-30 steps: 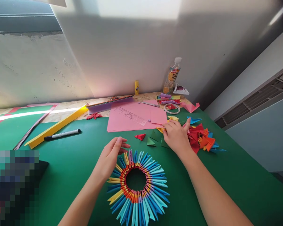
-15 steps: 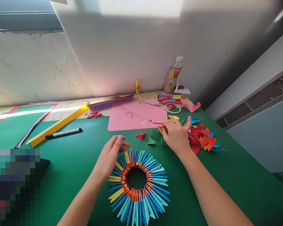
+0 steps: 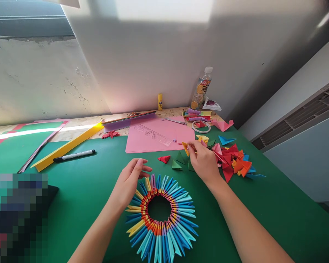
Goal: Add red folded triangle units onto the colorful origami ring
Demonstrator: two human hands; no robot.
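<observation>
A ring of folded paper pieces [image 3: 178,208] in blue, yellow, orange and purple lies on the green tabletop between my forearms. My left hand [image 3: 133,175] hovers at its upper left edge, fingers apart and holding nothing. My right hand [image 3: 203,160] is closed, pinching an orange-yellow folded paper triangle [image 3: 185,148] whose tip sticks out left of the fingers. Just right of that hand sits a pile of folded paper pieces [image 3: 231,160], mostly red and orange with some blue. Green paper triangles [image 3: 176,164] and a red one [image 3: 163,159] lie to its left.
Pink paper sheets [image 3: 142,142] with a clear ruler [image 3: 153,134] lie behind the hands. A marker [image 3: 74,155] and a yellow paper strip [image 3: 68,146] are at left. Toward the wall stand a glue stick [image 3: 160,102] and a bottle [image 3: 201,89]; a tape roll [image 3: 201,126] lies nearer.
The fingers of my right hand have drawn together around the orange-yellow triangle, and the hand has shifted slightly left from the pile. My left hand and the ring are nearly still.
</observation>
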